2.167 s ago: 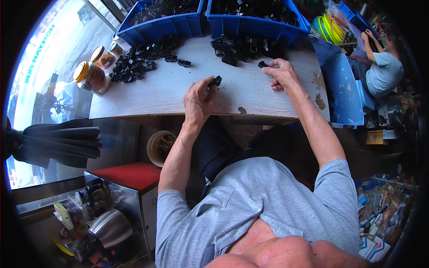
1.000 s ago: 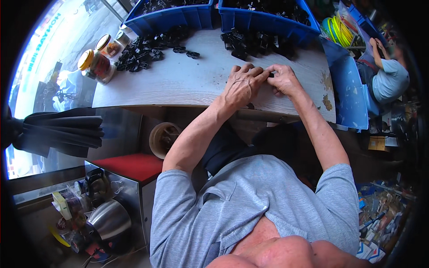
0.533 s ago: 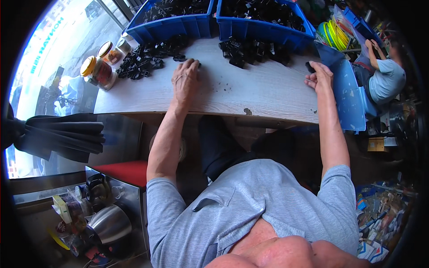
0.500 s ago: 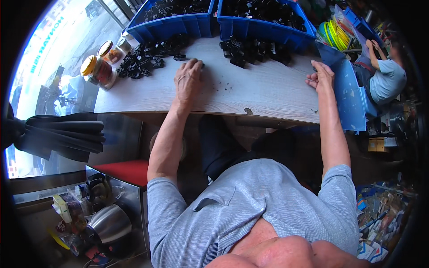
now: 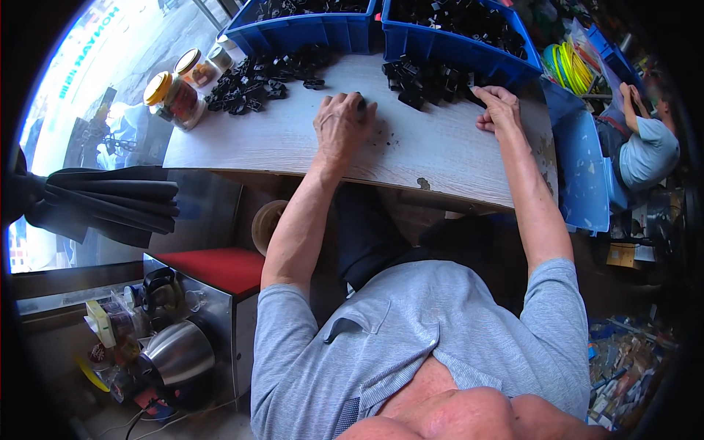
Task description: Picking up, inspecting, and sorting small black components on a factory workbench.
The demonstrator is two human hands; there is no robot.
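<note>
My left hand rests on the pale wooden table, curled round a small black plastic part that shows between thumb and forefinger. To its left and beyond lies a loose heap of black plastic parts. My right hand is at the near right edge of a second heap of black parts. Its fingertips are pinched together against a dark part there, partly hidden by the fingers.
Two blue crates full of black parts stand along the table's far edge. Jars sit at the far left. A light-blue bin adjoins the table's right side. Another person sits beyond it, near coiled yellow tubing.
My right hand has moved left and away from the blue bin's side to the right heap. My left hand has shifted slightly right, and the black part in it now shows. The whole view has shifted slightly.
</note>
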